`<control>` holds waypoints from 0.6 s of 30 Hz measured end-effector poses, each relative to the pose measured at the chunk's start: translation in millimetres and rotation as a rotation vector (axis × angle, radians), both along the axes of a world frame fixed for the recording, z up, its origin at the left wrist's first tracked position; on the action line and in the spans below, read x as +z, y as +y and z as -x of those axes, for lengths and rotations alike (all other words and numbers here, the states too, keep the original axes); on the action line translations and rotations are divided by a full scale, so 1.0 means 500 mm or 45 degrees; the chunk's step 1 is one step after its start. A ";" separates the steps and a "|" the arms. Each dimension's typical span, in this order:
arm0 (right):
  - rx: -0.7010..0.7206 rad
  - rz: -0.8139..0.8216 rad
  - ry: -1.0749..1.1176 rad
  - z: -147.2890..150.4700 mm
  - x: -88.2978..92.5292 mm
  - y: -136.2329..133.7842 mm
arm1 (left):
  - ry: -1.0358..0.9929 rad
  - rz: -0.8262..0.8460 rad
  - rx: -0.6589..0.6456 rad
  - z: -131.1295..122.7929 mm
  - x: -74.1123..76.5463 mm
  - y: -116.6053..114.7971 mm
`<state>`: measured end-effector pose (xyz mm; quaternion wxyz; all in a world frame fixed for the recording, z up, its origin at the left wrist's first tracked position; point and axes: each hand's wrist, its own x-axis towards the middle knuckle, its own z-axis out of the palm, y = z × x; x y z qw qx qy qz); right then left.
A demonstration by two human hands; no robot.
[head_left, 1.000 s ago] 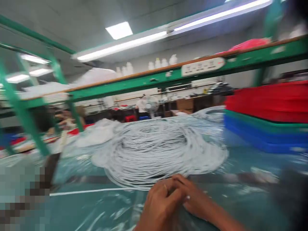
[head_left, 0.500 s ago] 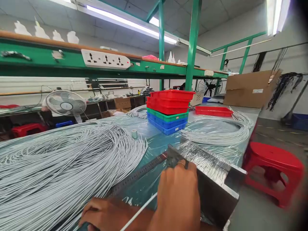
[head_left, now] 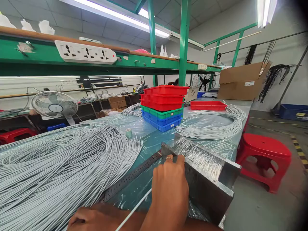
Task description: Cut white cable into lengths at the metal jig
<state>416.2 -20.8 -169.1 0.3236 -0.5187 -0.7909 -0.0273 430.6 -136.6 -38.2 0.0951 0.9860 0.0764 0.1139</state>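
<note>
My left hand (head_left: 170, 186), a ring on one finger, is closed with its fingertips at the near wall of a U-shaped metal channel (head_left: 209, 189). A white cable (head_left: 136, 208) runs from the bottom edge up into this hand. Shiny, silvery-white strands (head_left: 199, 158) fill the channel. My right hand (head_left: 84, 218) lies at the lower left, its forearm crossing beneath my left wrist. Its fingers are curled, and what they hold is cut off by the frame. A steel ruler (head_left: 134, 175) lies between the hands and a large bundle of grey-white cables (head_left: 96, 160).
Stacked red, green and blue trays (head_left: 163, 107) stand mid-table beside a small tape roll (head_left: 128, 133). Coiled cables (head_left: 211, 133) and a flat red tray (head_left: 208, 105) lie behind the channel. A red stool (head_left: 266, 150) stands right; a green shelf (head_left: 134, 65) spans above.
The whole view has shifted, so things appear further left and slightly higher. My left hand stays at the channel with the cable. A dark piece at my right hand has left the frame.
</note>
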 end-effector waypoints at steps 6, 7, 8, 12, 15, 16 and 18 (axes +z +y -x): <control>0.037 0.007 -0.215 -0.001 0.015 0.011 | 0.001 -0.035 0.011 0.004 0.005 -0.004; 0.038 0.013 -0.248 -0.001 0.016 0.013 | 0.006 -0.032 0.006 0.005 0.004 -0.003; 0.040 0.032 -0.260 -0.001 0.015 0.014 | 0.007 -0.032 0.002 0.006 0.004 -0.003; 0.050 0.056 -0.173 -0.003 -0.006 0.025 | -0.013 -0.071 0.010 0.001 -0.003 -0.013; -0.055 -0.081 -0.120 0.000 -0.031 0.034 | -0.037 -0.080 -0.052 0.003 -0.006 -0.008; -0.078 -0.113 -0.110 0.002 -0.038 0.035 | -0.043 -0.080 -0.072 0.009 -0.006 0.005; -0.089 -0.121 -0.056 0.009 -0.043 0.032 | -0.046 -0.094 -0.052 0.035 -0.002 0.056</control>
